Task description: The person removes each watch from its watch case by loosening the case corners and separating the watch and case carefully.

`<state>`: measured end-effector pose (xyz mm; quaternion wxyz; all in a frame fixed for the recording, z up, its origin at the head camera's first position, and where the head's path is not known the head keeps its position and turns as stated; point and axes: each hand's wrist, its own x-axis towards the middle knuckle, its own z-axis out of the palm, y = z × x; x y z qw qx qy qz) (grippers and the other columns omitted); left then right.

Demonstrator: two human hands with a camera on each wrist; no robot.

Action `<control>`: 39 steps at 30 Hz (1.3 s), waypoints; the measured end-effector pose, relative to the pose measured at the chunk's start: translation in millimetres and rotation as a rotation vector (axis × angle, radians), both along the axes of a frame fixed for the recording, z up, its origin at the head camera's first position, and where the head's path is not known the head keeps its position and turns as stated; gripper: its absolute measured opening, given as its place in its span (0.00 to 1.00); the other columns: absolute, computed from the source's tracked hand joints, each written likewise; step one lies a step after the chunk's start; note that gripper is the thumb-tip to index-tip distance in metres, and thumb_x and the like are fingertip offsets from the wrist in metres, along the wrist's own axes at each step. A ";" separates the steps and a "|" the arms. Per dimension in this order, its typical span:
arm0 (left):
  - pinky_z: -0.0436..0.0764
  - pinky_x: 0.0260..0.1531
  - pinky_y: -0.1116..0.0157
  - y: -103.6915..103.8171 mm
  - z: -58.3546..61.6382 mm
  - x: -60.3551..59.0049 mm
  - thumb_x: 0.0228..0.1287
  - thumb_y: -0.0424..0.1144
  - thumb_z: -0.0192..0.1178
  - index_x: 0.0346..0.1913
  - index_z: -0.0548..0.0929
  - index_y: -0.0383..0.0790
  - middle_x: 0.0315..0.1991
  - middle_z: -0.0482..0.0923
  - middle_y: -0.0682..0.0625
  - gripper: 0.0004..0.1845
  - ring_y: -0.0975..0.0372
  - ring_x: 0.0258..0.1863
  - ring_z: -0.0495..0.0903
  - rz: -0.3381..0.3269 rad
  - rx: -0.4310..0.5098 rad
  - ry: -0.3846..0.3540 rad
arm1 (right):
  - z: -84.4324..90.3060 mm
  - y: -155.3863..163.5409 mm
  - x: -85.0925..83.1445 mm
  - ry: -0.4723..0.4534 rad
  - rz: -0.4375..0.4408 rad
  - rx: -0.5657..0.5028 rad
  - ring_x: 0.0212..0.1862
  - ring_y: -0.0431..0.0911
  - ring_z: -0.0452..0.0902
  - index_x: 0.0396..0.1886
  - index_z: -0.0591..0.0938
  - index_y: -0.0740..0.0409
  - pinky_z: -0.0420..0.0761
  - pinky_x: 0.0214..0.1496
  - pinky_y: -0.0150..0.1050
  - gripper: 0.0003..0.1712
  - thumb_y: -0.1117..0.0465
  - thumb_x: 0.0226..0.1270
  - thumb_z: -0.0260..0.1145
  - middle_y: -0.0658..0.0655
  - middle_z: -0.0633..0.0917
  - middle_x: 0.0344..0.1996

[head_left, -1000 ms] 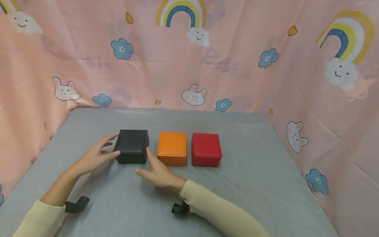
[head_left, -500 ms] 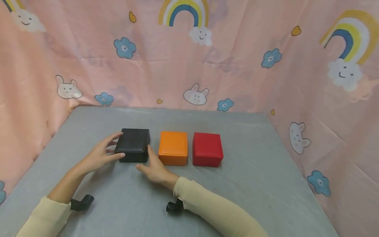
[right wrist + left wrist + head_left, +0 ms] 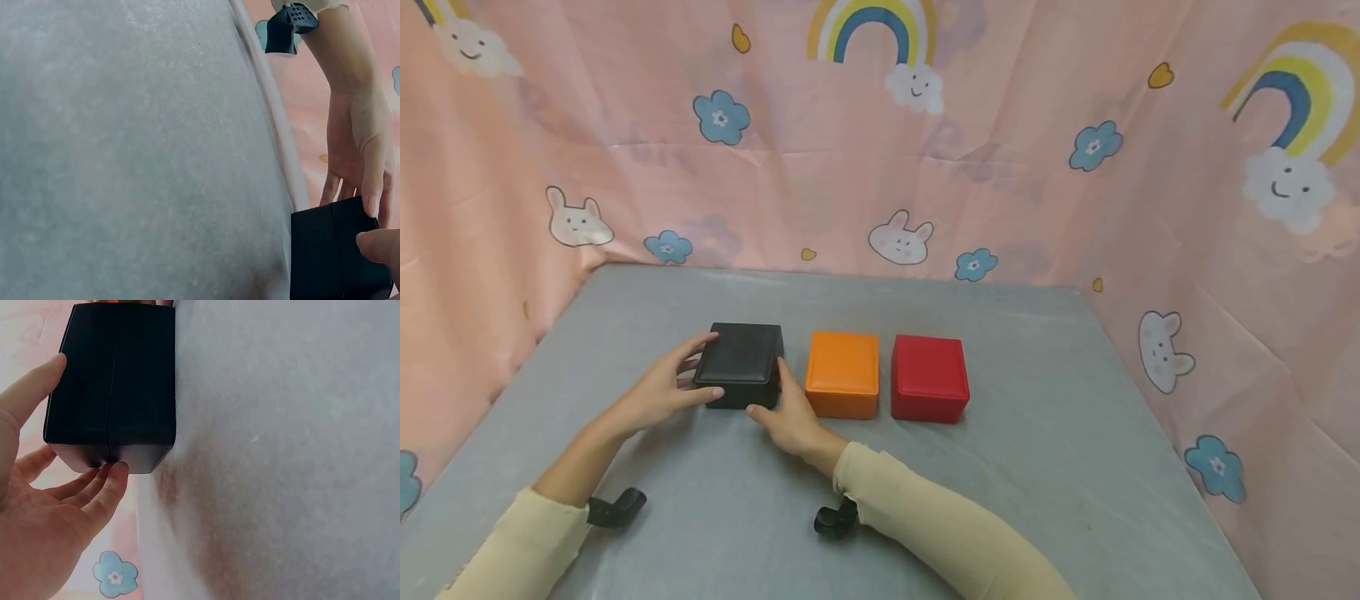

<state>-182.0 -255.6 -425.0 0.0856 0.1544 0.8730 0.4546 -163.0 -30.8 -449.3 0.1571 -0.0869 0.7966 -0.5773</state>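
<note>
A black square box [image 3: 742, 352] with a lid seam sits on the grey table [image 3: 1037, 467], at the left end of a row of three. Around its left side my left hand [image 3: 658, 393] has the thumb at the front and the fingers at the side and far corner. In the left wrist view the thumb [image 3: 47, 378] touches the front face's upper edge, and fingertips meet the side by the seam. My right hand [image 3: 797, 423] grips the near right corner, fingers along the right side and thumb [image 3: 375, 245] at the front face. The lid is down.
To the right of the black box stand an orange box [image 3: 842, 375] and a red box [image 3: 929, 379], a narrow gap between each. A pink patterned curtain [image 3: 820, 192] closes off the back and sides. Black wrist mounts [image 3: 617, 508] stick out below both sleeves.
Both hands have closed in on the black box, the left from its left side and the right from its near right corner. The box keeps its place beside the orange one.
</note>
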 end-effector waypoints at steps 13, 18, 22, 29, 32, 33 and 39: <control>0.70 0.65 0.40 1.7 -5.4 -2.2 0.62 0.34 0.71 0.80 0.54 0.37 0.77 0.51 0.26 0.48 0.30 0.73 0.59 0.049 0.057 -0.013 | -4.8 -8.0 1.6 0.044 -0.058 -0.032 0.79 0.54 0.56 0.83 0.45 0.53 0.64 0.78 0.51 0.47 0.65 0.74 0.61 0.61 0.54 0.81; 0.73 0.64 0.40 2.9 -6.1 -2.8 0.61 0.34 0.72 0.80 0.54 0.38 0.76 0.52 0.24 0.49 0.30 0.72 0.61 0.063 0.069 -0.023 | -5.5 -9.8 1.0 0.029 -0.076 -0.084 0.80 0.52 0.55 0.83 0.46 0.53 0.62 0.79 0.51 0.47 0.65 0.75 0.61 0.60 0.55 0.81; 0.73 0.64 0.42 3.3 -6.2 -2.9 0.61 0.33 0.71 0.80 0.55 0.38 0.75 0.56 0.23 0.48 0.32 0.72 0.63 0.072 0.050 -0.007 | -5.3 -11.0 0.4 0.014 -0.094 -0.098 0.79 0.54 0.59 0.83 0.46 0.52 0.66 0.77 0.52 0.46 0.65 0.75 0.61 0.60 0.57 0.80; 0.81 0.57 0.52 2.1 -5.1 -2.8 0.65 0.31 0.67 0.81 0.52 0.39 0.68 0.67 0.22 0.47 0.36 0.65 0.75 0.048 0.029 0.014 | -1.0 -11.5 0.0 0.009 -0.108 -0.090 0.77 0.56 0.62 0.83 0.50 0.53 0.72 0.73 0.52 0.43 0.67 0.75 0.59 0.63 0.60 0.79; 0.83 0.54 0.61 2.2 -4.8 -2.4 0.66 0.32 0.67 0.81 0.52 0.39 0.66 0.70 0.22 0.46 0.37 0.63 0.77 0.038 0.016 0.011 | -0.4 -11.5 1.0 0.003 -0.114 -0.089 0.77 0.57 0.62 0.82 0.50 0.58 0.73 0.72 0.50 0.43 0.68 0.75 0.59 0.66 0.60 0.78; 0.83 0.52 0.63 2.3 -4.9 -2.5 0.67 0.32 0.66 0.81 0.51 0.39 0.65 0.71 0.22 0.46 0.37 0.63 0.77 0.030 0.014 0.010 | -0.5 -11.4 1.2 0.005 -0.118 -0.086 0.77 0.57 0.61 0.82 0.51 0.59 0.73 0.72 0.50 0.42 0.68 0.75 0.59 0.67 0.60 0.78; 0.82 0.47 0.70 1.8 -3.8 -0.7 0.71 0.33 0.63 0.82 0.48 0.38 0.65 0.71 0.22 0.44 0.37 0.60 0.80 0.002 0.010 0.007 | -0.4 -10.9 0.1 0.014 -0.117 -0.086 0.78 0.56 0.58 0.80 0.52 0.66 0.69 0.74 0.50 0.40 0.68 0.74 0.59 0.69 0.61 0.77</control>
